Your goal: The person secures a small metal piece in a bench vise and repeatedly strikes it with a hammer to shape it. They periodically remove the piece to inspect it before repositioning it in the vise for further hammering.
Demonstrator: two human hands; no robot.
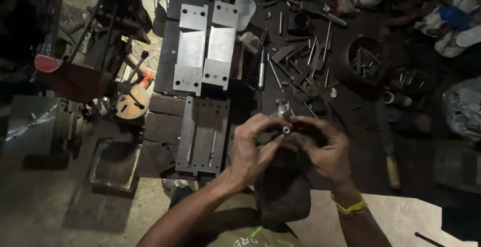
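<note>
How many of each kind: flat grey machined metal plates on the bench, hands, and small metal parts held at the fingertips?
Flat grey machined metal plates: 3 (upper left plate, upper right plate, lower grooved plate)
Hands: 2 (left hand, right hand)
Small cylindrical metal part at the fingertips: 1
Total: 6

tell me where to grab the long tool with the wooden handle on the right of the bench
Grip the wooden handle at the near end, coming from the bench's front edge. The tool's dark blade runs away into the scattered metal rods, while the handle lies clear of them, to the right of the right hand.
</note>
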